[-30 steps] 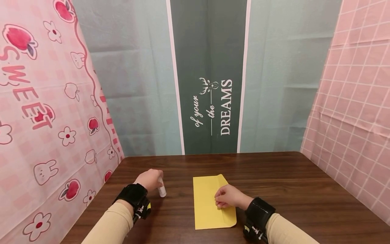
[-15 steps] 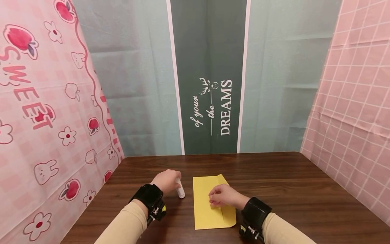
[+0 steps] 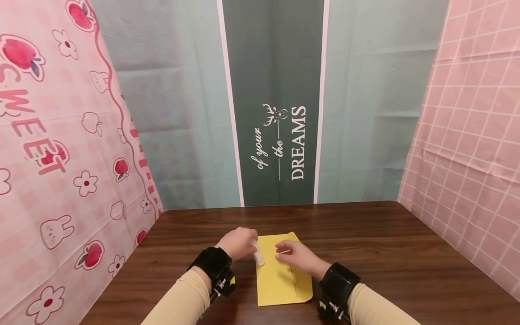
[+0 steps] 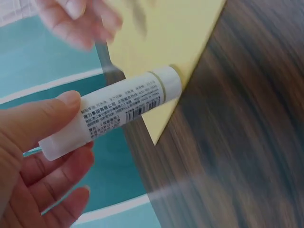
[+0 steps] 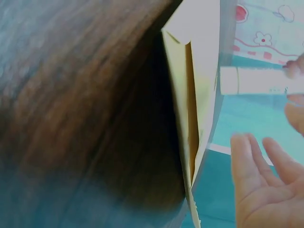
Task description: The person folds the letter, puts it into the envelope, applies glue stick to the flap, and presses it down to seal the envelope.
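A white glue stick [image 4: 126, 109] with dark print and a barcode is pinched between thumb and fingers of my left hand [image 3: 239, 243]. In the head view its lower end overlaps the left edge of a yellow envelope [image 3: 274, 284], which lies on the table. My right hand [image 3: 302, 258] is over the envelope's right part, fingers loosely bent and apart, holding nothing. Seen from the right wrist, the envelope [image 5: 203, 33] shows its flap side with a narrow gap, and the right fingers [image 5: 243, 161] point toward the glue stick.
Dark wood-grain table [image 3: 365, 234] runs out around the envelope on all sides. A green printed curtain [image 3: 280, 67] hangs behind the far edge. Pink cloths flank it, a fruit-and-flower print [image 3: 93, 149] on the left and a grid pattern [image 3: 475, 135] on the right.
My left hand has carried the glue stick rightward from the bare table to the envelope's left edge. The right hand has shifted slightly left and its fingers have spread. The envelope stays put.
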The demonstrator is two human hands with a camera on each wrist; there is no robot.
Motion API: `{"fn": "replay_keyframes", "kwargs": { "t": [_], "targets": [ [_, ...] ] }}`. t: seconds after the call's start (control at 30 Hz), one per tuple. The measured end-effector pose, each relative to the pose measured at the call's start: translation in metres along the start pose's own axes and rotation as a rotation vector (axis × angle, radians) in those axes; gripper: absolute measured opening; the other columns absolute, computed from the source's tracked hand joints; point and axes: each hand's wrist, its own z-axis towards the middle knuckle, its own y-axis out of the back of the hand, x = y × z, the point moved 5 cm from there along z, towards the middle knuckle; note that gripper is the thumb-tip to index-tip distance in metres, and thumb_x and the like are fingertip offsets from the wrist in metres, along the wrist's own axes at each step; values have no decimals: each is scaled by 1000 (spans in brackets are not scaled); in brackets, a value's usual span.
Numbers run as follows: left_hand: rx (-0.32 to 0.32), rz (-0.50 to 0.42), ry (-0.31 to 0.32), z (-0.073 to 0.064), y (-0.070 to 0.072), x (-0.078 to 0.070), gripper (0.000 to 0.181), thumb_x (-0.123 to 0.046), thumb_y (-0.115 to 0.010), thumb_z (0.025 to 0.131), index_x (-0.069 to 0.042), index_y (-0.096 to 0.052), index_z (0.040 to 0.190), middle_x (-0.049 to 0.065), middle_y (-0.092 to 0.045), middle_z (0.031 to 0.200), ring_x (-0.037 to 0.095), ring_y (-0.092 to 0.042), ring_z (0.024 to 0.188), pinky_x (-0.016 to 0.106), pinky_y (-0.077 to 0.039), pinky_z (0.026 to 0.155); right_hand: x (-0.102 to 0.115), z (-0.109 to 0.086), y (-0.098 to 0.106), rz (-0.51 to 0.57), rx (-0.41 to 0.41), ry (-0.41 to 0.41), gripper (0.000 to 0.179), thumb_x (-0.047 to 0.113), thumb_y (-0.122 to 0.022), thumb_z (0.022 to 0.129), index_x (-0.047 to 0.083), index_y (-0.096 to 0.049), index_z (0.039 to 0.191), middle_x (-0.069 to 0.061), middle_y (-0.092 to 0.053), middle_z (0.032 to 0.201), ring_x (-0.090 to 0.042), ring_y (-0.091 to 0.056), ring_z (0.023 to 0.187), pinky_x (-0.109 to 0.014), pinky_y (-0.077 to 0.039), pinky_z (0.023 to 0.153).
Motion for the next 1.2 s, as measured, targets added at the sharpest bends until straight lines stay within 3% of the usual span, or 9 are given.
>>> {"fn": "replay_keyframes", "kwargs": {
  "t": [0.1,0.23,0.37,0.47,0.57,0.73,0.83,1.0,1.2],
  "targets": [
    [-10,-61,-46,3,-3,-9,17,-18,-73,81,-9,-65,93,-3,-63,83,8,-54,71,24,-48,67,2,2,0,-33,-18,38,47,17,-65,88,-12,-51,122,-24,-56,118,-40,-53,110,-49,-44,90],
    [-20,-176,-89,6,-4,-21,17,-17,-71,83,-9,-65,96,-4,-62,85,6,-52,72,21,-46,68,4,3,0,1,9,70,50,21,-66,88,-10,-50,125,-23,-53,125,-41,-46,118,-52,-39,93],
    [-30,-267,-102,6,-3,-30,16,-16,-70,83,-9,-65,97,-5,-61,86,6,-52,72,19,-46,68,6,2,-1,47,41,104,36,16,-63,90,-6,-56,118,-15,-60,111,-29,-56,99,-39,-49,80],
    [-42,-286,-103,6,-2,-33,16,-15,-70,84,-9,-64,98,-5,-61,88,6,-52,74,19,-47,70,6,1,0,34,28,108,26,12,-62,90,-3,-60,111,-8,-60,96,-17,-54,81,-27,-47,66],
    [-66,-196,-114,6,-3,-35,18,-18,-71,83,-11,-64,98,-5,-61,89,6,-52,75,20,-47,71,5,1,1,5,1,97,24,13,-64,89,-1,-62,108,-4,-60,90,-14,-51,76,-23,-45,63],
    [-140,203,-228,3,-8,-42,22,-32,-73,80,-17,-67,94,-8,-59,85,5,-53,72,19,-47,66,3,0,1,-44,-14,79,26,15,-67,87,-2,-65,107,-3,-62,90,-12,-51,75,-23,-45,64],
    [-163,329,-280,0,-13,-44,22,-36,-75,78,-19,-70,91,-9,-60,82,5,-54,69,19,-47,63,3,-1,0,-80,-3,81,27,17,-68,86,-2,-66,106,-3,-64,92,-11,-52,75,-24,-46,64],
    [-97,303,-232,1,-19,-40,20,-35,-76,76,-19,-72,87,-10,-61,80,2,-52,66,19,-46,61,5,-3,-3,-141,26,80,27,19,-67,87,1,-67,108,-2,-66,95,-11,-52,75,-24,-45,64],
    [-23,167,-184,2,-23,-36,18,-33,-76,76,-18,-73,84,-12,-64,79,0,-52,65,18,-46,61,9,-5,-5,-156,72,94,23,16,-67,86,4,-69,105,-1,-66,95,-8,-52,73,-23,-45,63]
  ]
}}
